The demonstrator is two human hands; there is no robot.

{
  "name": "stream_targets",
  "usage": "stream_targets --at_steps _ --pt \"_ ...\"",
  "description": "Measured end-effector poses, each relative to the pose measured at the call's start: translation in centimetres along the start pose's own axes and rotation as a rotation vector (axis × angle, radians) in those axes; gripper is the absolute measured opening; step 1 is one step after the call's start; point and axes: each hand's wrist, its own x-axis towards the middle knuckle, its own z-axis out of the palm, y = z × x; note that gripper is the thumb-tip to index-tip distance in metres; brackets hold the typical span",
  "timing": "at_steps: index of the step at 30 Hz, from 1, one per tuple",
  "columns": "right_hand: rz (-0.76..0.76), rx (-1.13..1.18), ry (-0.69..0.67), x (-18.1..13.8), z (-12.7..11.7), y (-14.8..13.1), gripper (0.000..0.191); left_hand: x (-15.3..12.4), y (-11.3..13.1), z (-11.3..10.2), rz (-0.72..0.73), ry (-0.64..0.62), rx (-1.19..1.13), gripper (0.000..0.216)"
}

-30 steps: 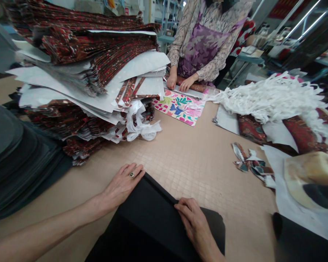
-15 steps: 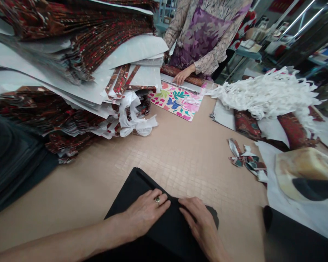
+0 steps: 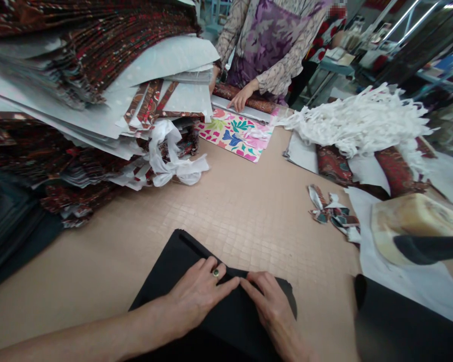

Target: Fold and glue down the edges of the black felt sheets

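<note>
A dark black piece of fabric (image 3: 230, 322) lies on the table at the bottom middle, its far edge turned over in a narrow fold. My left hand (image 3: 196, 291), with a ring on one finger, grips that fold near its middle. Close beside it, my right hand (image 3: 270, 304) curls its fingers over the same edge. The thumb and fingertips of both hands almost meet at the fold. What lies under the fingertips is hidden.
Tall stacks of patterned and white cloth (image 3: 147, 75) stand at left, above a dark pile (image 3: 15, 226). Opposite, a person's hand (image 3: 243, 95) rests by a floral sheet (image 3: 234, 136). At right are white strips (image 3: 362, 120), scraps (image 3: 332, 213), a cream block (image 3: 415, 226) and a black roll (image 3: 407, 322).
The whole view has shifted slightly, so most things appear further left. My hands stay at the fold, with the left thumb and right index finger now nearer each other.
</note>
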Motion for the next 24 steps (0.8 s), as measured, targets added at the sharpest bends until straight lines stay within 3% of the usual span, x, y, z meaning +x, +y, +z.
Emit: stream_targets --at_steps 3,9,18,24 --pt "-0.025 -0.016 0.024 -0.5 -0.7 0.9 0.030 0.3 0.0 0.3 -0.005 -0.003 0.005 0.051" --pt "0.065 -0.004 0.125 -2.1 -3.0 2.3 0.022 0.6 0.6 0.7 0.018 0.019 0.003 0.046" --pt "-0.110 -0.242 0.085 -3.0 -4.3 2.9 0.029 1.0 1.8 1.3 0.036 -0.022 0.053 0.056" --pt "-0.131 -0.278 0.088 -3.0 -4.2 2.9 0.031 1.5 1.5 1.1 0.017 0.015 0.035 0.050"
